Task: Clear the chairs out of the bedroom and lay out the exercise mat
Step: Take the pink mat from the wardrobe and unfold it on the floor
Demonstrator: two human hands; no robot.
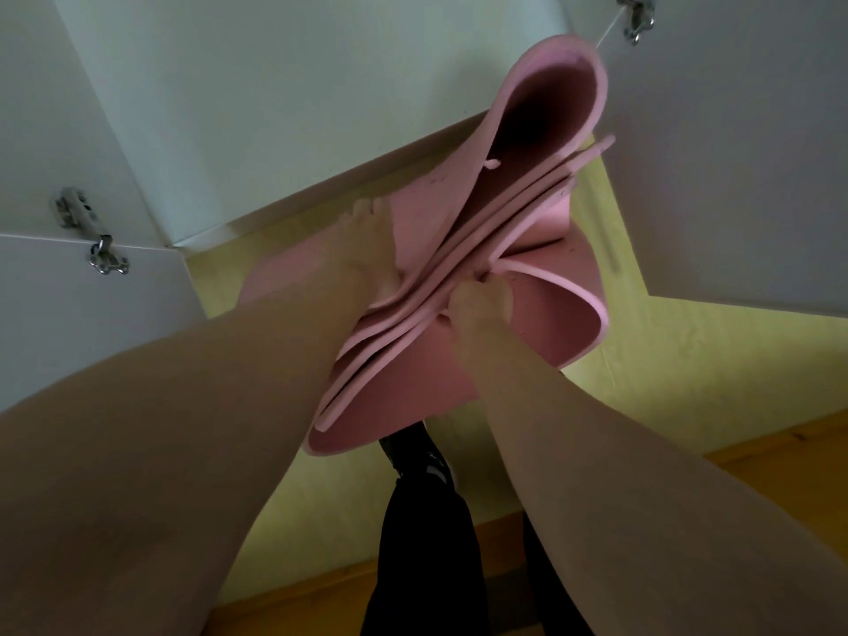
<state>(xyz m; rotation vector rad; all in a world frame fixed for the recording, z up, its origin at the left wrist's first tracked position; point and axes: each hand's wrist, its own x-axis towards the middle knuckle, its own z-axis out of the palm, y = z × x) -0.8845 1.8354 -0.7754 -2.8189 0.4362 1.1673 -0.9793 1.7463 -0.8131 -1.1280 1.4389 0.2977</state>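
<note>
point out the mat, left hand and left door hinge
mat [550, 312]: head view, lower fold's inner surface
left hand [367, 250]: head view, back of hand
left door hinge [75, 211]: head view, upper metal part

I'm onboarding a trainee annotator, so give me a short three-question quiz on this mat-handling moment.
1. True or false: the pink mat is spread out completely flat.
2. Fill in: the left hand lies, fingers straight, against the ____.
3. Which hand grips the mat's bunched layers? A) left hand B) right hand C) neither

Key: 1 false; 2 mat; 3 B.
</note>
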